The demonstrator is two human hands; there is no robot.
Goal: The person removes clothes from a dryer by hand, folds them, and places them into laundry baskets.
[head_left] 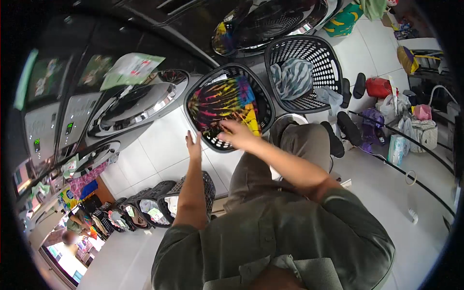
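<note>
A black plastic laundry basket (267, 99) stands in front of me with a tie-dye cloth (220, 102) in it, patterned in black, pink, yellow and blue. My right hand (235, 134) is over the near part of this cloth, its fingers apart and pointing left; whether they touch the fabric is unclear. At the basket's near left rim is my left hand (194, 143), open with the fingers raised and nothing in it. Beside it on the right, a second black basket (325, 65) contains a grey-and-white striped cloth (293, 79).
Front-loading washing machines (145, 104) line the left and far side. Several filled baskets (154, 205) stand in a row at lower left. Black slippers (358, 86), a red bag (378, 88) and other bags lie at right. Another person (72, 237) is far off at lower left.
</note>
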